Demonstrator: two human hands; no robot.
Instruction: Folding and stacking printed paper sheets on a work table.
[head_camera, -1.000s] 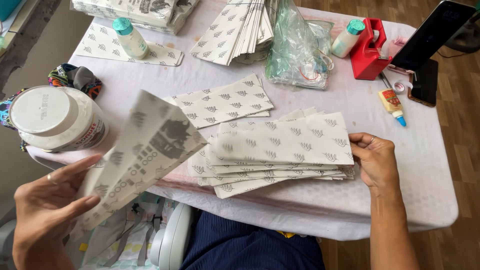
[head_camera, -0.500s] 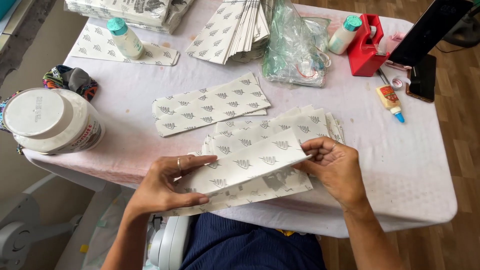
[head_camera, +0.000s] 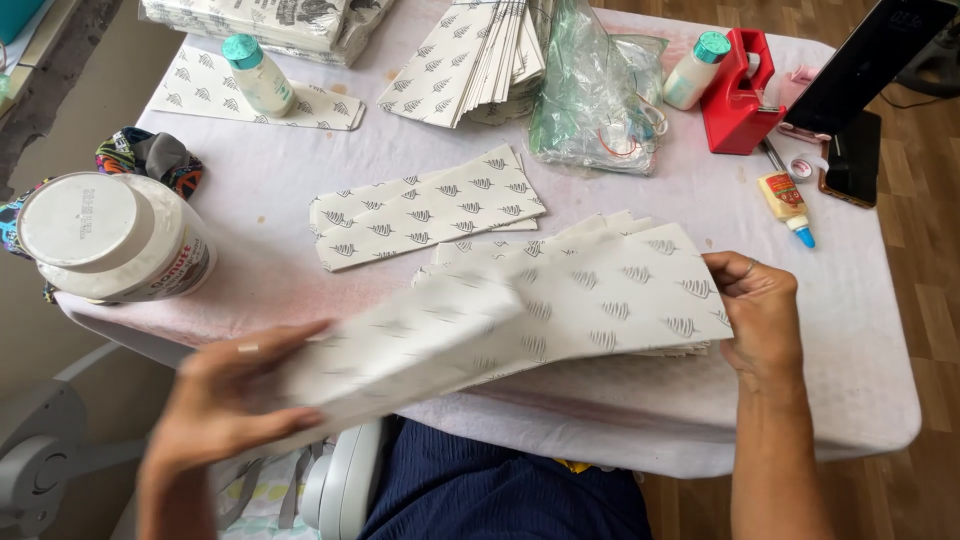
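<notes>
At the far left a large white plastic jar with a flat lid (head_camera: 105, 240) stands on the table (head_camera: 860, 390), which is covered in pale cloth. The left hand (head_camera: 235, 400), blurred, has its fingers clamped on the near end of a long white paper sheet printed with grey leaf marks (head_camera: 520, 320). The sheet slants up and across above a stack of similar printed sheets (head_camera: 600, 228) near the table's front edge. The right hand (head_camera: 762, 318) pinches the sheet's far end, fingers together on it. Behind lie two flat printed sheets (head_camera: 425, 205), a clear plastic bag (head_camera: 590, 95) and a red tape dispenser (head_camera: 738, 95).
</notes>
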